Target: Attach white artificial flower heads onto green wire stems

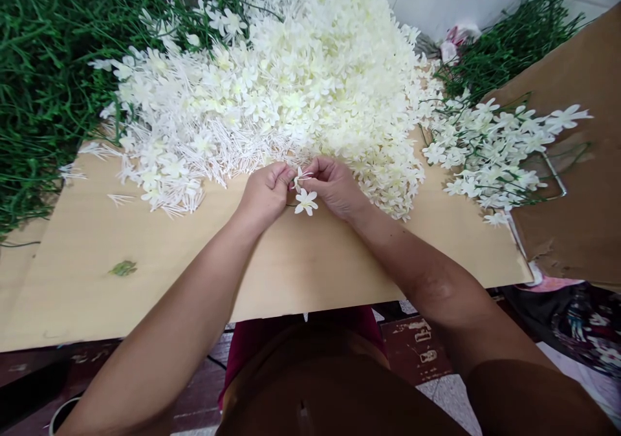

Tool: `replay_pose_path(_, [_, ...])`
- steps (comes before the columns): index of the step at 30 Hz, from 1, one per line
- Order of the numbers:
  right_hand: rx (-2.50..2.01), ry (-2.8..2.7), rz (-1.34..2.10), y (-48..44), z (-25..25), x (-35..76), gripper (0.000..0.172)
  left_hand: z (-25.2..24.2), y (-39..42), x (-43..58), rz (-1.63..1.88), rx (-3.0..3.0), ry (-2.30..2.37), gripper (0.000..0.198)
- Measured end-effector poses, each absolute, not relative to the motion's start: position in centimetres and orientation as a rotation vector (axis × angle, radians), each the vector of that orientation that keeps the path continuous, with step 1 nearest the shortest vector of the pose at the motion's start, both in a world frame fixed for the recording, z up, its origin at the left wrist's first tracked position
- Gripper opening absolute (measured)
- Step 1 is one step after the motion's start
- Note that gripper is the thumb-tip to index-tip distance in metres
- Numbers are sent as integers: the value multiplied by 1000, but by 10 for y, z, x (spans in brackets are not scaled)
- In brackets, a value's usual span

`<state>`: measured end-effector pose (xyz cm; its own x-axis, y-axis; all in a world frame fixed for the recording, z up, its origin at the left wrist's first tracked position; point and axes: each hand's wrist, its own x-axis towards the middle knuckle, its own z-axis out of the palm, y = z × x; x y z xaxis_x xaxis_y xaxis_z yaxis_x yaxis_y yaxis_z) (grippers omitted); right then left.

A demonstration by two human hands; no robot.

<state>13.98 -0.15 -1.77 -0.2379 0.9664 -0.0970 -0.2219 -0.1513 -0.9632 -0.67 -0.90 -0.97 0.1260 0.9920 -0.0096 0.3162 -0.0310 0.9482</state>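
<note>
Both hands meet at the middle of a pale wooden board (145, 274). My left hand (264, 193) is closed in a pinch on a small white artificial flower (305, 201). My right hand (334, 184) is also pinched, its fingertips on a second white blossom (299, 176) just above the first. The two hands touch at the fingertips. Right behind them lies a big heap of loose white plastic flowers (291, 93).
Green plastic stems (43, 87) are piled at the left and at the back right (514, 41). Finished stems with white flowers (499, 145) lie at the right on a brown cardboard sheet (582, 196). A small green scrap (123, 268) sits on the board's left part.
</note>
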Motion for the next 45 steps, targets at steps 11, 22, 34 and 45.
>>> replay_pose_path(11, [-1060, -1130, 1493, -3, -18, 133, 26, -10, -10, -6, 946, 1469, 1363, 36])
replay_pose_path(22, [-920, -1074, 1679, 4, -22, 143, 42, -10, -5, -24, 820, 1465, 1079, 45])
replay_pose_path(34, [-963, -1043, 1717, 4, -15, 141, 37, -11, -5, -13, 916, 1411, 1167, 32])
replay_pose_path(45, [-947, -1057, 1853, 10, -15, 147, 27, -11, -5, -14, 897, 1527, 1194, 32])
